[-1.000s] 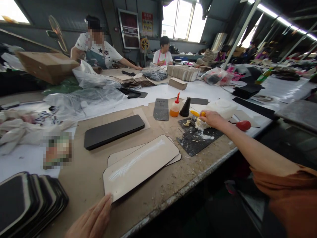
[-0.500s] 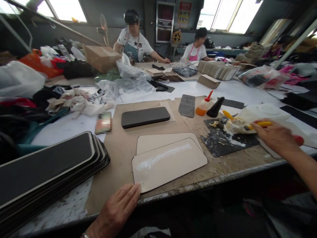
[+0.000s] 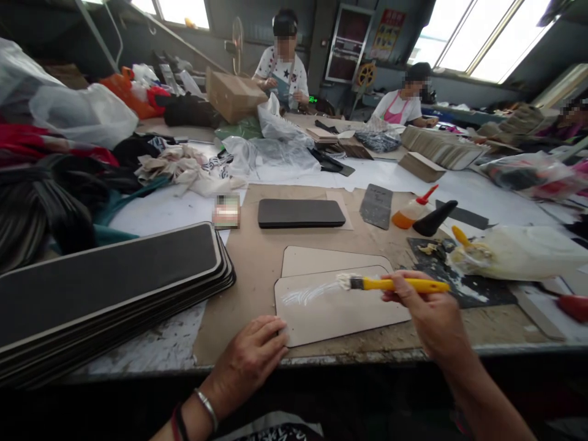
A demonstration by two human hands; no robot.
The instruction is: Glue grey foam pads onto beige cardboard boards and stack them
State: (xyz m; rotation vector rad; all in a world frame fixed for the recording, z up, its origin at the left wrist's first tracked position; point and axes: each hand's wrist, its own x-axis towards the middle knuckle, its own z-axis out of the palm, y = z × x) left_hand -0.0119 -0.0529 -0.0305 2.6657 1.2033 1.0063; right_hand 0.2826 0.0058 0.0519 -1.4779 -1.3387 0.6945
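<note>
In my right hand [image 3: 434,318] is a paintbrush [image 3: 377,283] with a yellow handle, pinched between thumb and fingers. White paste coats its bristles, which are over the upper part of the front beige panel [image 3: 335,318]; whether they touch it I cannot tell. Curved white streaks mark that panel. My left hand [image 3: 248,352] grips its near left corner, fingers closed together on the edge. A second beige panel [image 3: 321,260] lies partly under the first. Farther right, a translucent plastic container [image 3: 533,251] lies on its side, with paste and another yellow handle [image 3: 460,236] at its mouth.
A stack of long black panels [image 3: 119,269] lies at left. Behind the beige panels are a dark padded block [image 3: 301,212], a glue bottle [image 3: 407,214] and a black cone [image 3: 434,219]. A paste-smeared black sheet [image 3: 478,294] lies at right. Two co-workers sit across the table.
My right hand has brought the brush left from the container's mouth to above the front panel. My left hand stays at the panel's corner. The view has turned left.
</note>
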